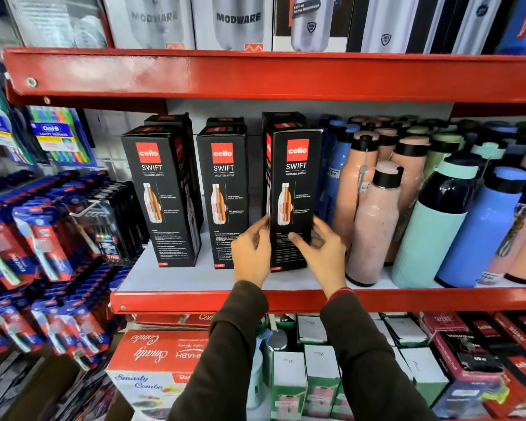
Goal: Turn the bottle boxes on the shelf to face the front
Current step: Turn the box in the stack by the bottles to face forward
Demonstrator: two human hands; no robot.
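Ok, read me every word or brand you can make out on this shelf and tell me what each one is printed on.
"cello SWIFT" on the left box, middle box and right box, which the left hand and right hand hold.
"VACUSTEEL BOTTLE" under it; smaller print unreadable.
"MODWARE" on the upper boxes.
"Oral-B" on the toothbrush pack.
"Smarty Combo" on the red carton.

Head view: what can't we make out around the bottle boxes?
- Lower part of the right box: covered by the left hand and right hand; grip contact unclear.
- Rear boxes: hidden behind the front row, facing unknown.
- Small print on the left box: too small.
- Top-shelf boxes: cut off by the frame edge.
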